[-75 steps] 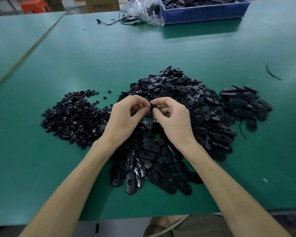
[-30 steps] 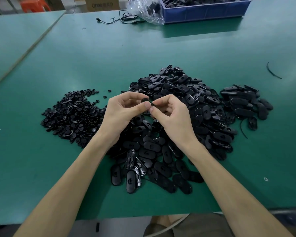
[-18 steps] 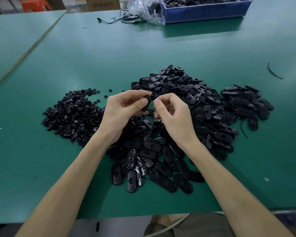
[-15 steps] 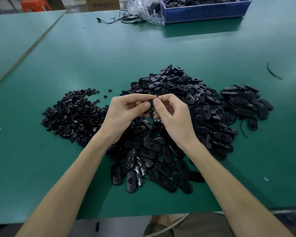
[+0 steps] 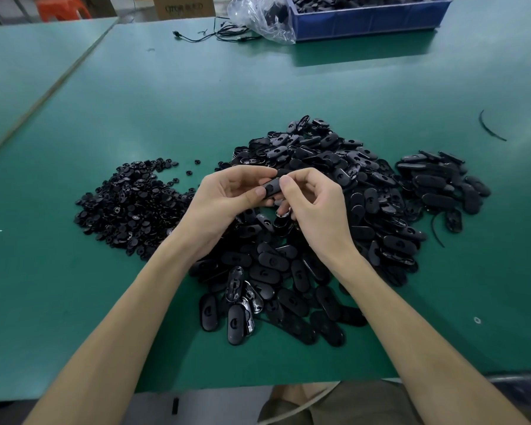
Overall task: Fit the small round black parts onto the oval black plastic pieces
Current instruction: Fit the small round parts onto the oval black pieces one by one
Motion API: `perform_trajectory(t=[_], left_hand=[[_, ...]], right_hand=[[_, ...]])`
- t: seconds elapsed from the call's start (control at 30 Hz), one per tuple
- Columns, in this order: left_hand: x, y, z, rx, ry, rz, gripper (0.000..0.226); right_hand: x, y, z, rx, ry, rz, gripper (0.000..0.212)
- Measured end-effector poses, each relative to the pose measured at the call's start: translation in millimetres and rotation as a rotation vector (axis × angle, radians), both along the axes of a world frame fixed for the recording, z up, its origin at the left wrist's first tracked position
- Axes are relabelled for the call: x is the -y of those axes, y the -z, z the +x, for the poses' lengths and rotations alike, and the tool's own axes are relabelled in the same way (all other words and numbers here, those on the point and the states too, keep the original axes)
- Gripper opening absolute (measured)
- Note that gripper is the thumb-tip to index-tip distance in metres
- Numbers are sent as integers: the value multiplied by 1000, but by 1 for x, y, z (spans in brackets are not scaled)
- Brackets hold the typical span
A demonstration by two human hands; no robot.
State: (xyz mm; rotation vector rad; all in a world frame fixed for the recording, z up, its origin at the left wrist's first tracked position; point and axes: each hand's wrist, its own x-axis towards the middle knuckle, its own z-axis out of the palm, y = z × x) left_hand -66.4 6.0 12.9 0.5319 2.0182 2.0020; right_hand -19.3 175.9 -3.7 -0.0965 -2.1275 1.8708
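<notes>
Many pieces seem left to do: the left hand [image 5: 227,200] and right hand [image 5: 316,210] together pinch one oval black piece [image 5: 272,188] above the big oval heap [image 5: 365,194] on the desk [image 5: 288,87], round parts [image 5: 132,204] heaped leftward, a small, probably finished stack [image 5: 439,182] rightward.

Item: cardboard box [image 5: 183,6], beyond the far edge of my table [image 5: 258,87]. One line of dark print on its face, too blurred for me to read. Nothing else lettered.
</notes>
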Motion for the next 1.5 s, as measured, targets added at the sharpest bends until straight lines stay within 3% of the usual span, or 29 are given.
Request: perform_trajectory(t=[0.17,0.93,1.5], left_hand=[[2,-1,0,96,23,25,26],[-6,-5,6,-3,-94,-48,28],[3,-3,1,58,8,48,27]], right_hand=[[0,1,0,8,12,2,16],[3,-2,3,-13,-55,30,11],[0,-1,2,-2,-13,14,12]])
